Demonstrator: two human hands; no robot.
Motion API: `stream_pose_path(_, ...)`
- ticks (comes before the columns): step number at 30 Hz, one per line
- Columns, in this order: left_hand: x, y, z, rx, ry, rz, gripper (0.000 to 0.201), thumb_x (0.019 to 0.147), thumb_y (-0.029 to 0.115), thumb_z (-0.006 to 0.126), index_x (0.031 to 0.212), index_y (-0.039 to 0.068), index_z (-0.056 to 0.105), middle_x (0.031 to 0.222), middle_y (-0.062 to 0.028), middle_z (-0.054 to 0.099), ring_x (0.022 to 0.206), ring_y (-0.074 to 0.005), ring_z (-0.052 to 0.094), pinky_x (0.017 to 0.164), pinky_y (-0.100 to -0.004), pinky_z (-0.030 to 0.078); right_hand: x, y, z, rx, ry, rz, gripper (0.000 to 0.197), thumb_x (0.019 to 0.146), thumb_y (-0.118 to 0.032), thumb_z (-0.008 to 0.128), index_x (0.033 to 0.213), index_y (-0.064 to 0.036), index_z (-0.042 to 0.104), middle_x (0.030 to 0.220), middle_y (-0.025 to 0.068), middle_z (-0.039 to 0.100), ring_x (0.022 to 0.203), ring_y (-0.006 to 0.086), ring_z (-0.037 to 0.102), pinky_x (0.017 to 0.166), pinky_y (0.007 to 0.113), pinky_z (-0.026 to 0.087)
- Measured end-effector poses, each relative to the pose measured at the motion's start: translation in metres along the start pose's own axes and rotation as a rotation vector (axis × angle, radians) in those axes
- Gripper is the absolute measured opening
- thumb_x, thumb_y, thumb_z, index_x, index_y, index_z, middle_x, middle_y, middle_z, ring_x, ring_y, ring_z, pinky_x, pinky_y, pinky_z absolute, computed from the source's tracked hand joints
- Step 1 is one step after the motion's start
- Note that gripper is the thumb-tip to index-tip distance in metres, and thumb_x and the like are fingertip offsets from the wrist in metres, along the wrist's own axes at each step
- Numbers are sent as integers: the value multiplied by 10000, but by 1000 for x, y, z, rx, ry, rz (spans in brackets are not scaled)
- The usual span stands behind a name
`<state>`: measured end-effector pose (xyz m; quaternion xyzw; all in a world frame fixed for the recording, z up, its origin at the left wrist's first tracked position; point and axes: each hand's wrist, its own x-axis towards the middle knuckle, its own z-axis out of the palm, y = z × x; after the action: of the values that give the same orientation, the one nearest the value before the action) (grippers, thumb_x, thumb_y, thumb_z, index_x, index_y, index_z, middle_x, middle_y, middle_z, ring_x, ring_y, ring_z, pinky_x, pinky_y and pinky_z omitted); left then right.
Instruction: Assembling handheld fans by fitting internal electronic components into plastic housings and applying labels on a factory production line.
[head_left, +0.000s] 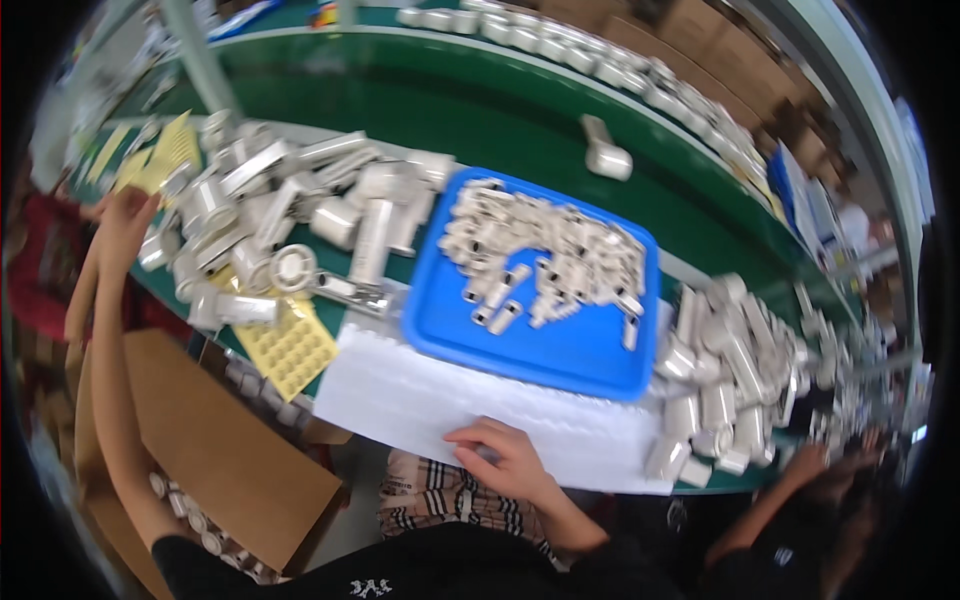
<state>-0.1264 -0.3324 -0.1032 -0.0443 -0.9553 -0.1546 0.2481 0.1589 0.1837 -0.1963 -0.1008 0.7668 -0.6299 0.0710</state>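
Observation:
My left hand [128, 208] is stretched far to the left, beside a yellow sticker sheet [172, 150] and a heap of white plastic housings [240, 200]. Its fingers look bent together; anything between them is too small to make out. My right hand [500, 460] hovers over the front edge of a white sheet [390, 390], fingers loosely curved and thumb apart, with nothing visible in it. Beyond it, a blue tray [520, 360] holds many small white parts [560, 245] with dark ends. Another yellow sticker sheet [285, 345] lies below the left heap.
More white housings [725, 380] are piled right of the tray. One lone white housing [606, 155] lies on the green belt [400, 90] behind. A cardboard box [210, 430] with white parts stands at lower left. Other people's arms show at left and lower right.

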Motion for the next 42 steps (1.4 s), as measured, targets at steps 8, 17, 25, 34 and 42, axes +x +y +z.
stream_pose_path(8,-21,290,13,-430,-229,356,155,836,149,717,890,36,626,770,-4,641,736,-100,600,590,-258,420,-44,-14,-44,-13,85,-151,181,886,-22,638,1057,-31,695,853,95,673,746,200,637,666,291,495)
stream_pose_path(17,20,462,190,-362,-503,643,517,780,234,746,1221,68,535,1174,-138,605,1061,-303,586,919,-383,474,-85,38,-69,153,443,-55,143,947,-113,606,1035,-15,661,918,84,684,820,150,640,701,268,509)
stream_pose_path(25,112,481,352,-346,-296,649,745,834,342,728,1427,56,381,1379,-245,477,1283,-404,458,1059,-441,369,-89,29,-72,278,474,-180,122,932,-107,599,1002,-12,630,841,75,641,709,137,578,630,279,475)
stream_pose_path(34,119,498,411,-403,-345,596,787,820,261,742,1430,-6,321,1311,-257,528,1218,-385,518,1031,-417,397,-89,41,-73,445,446,-188,124,952,-91,584,1030,-4,627,855,32,645,714,91,564,641,252,464)
stream_pose_path(42,104,507,329,-653,-420,674,598,889,165,702,1383,-32,429,1270,-173,576,1142,-227,548,991,-323,412,-90,42,-75,447,484,-189,129,956,-103,584,1027,-6,631,841,25,643,714,76,566,637,245,457)
